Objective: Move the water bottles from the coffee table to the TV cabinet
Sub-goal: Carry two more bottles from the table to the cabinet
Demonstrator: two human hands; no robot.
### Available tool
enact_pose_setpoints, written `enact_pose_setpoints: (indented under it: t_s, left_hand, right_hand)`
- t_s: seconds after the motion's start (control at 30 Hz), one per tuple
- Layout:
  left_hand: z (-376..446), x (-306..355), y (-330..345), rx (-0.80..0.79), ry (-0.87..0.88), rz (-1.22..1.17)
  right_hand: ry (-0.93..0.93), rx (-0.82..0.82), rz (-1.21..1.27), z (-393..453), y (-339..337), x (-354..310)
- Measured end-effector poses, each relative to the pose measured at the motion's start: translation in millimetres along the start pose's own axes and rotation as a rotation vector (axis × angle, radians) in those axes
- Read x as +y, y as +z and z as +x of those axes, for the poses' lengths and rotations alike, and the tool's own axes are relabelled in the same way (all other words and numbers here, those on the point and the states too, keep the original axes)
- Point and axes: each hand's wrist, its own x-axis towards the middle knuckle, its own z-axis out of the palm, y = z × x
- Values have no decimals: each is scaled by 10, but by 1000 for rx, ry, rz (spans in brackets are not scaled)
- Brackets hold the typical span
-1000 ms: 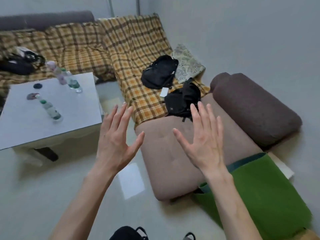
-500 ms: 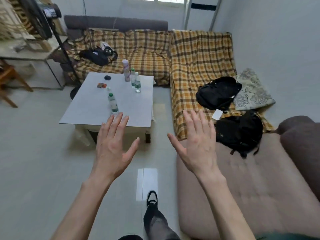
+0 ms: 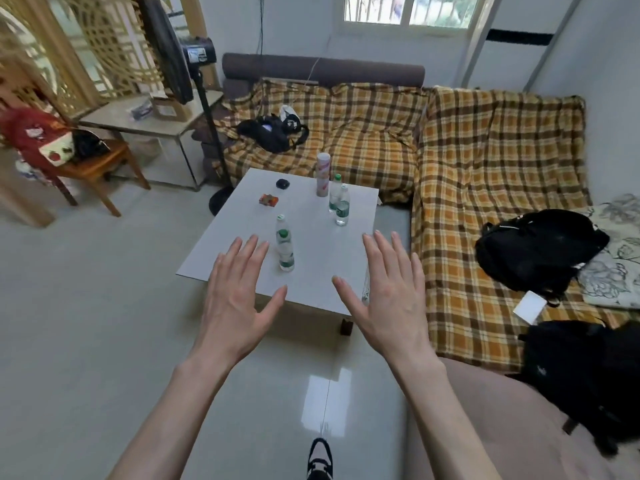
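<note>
A white coffee table (image 3: 242, 237) stands ahead of me. Three clear water bottles with green labels stand upright on it: one near the front (image 3: 284, 243), two close together toward the back right (image 3: 342, 206) (image 3: 334, 192). A tall pink-and-white can (image 3: 322, 174) stands just behind that pair. My left hand (image 3: 239, 299) and my right hand (image 3: 388, 296) are raised in front of me, palms down, fingers spread, holding nothing. Both hover before the table's near edge, apart from every bottle. No TV cabinet is in view.
A small dark disc (image 3: 282, 183) and a red packet (image 3: 268, 199) lie on the table. A plaid-covered corner sofa (image 3: 485, 174) with black bags (image 3: 536, 247) runs behind and to the right. A fan stand (image 3: 207, 116), side table (image 3: 149, 119) and wooden chair (image 3: 93, 161) are at the left.
My view has swung left and up, from the sofa end to face the coffee table, which now sits closer and centred. Both hands stay raised and spread, empty.
</note>
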Motion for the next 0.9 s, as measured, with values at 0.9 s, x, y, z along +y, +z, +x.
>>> enact_pose_setpoints:
  t_s: [0.9]
  left_hand:
    - [2965, -2683, 1319, -271, 2, -77]
  right_hand:
    - [90, -285, 96, 2788, 2463, -953]
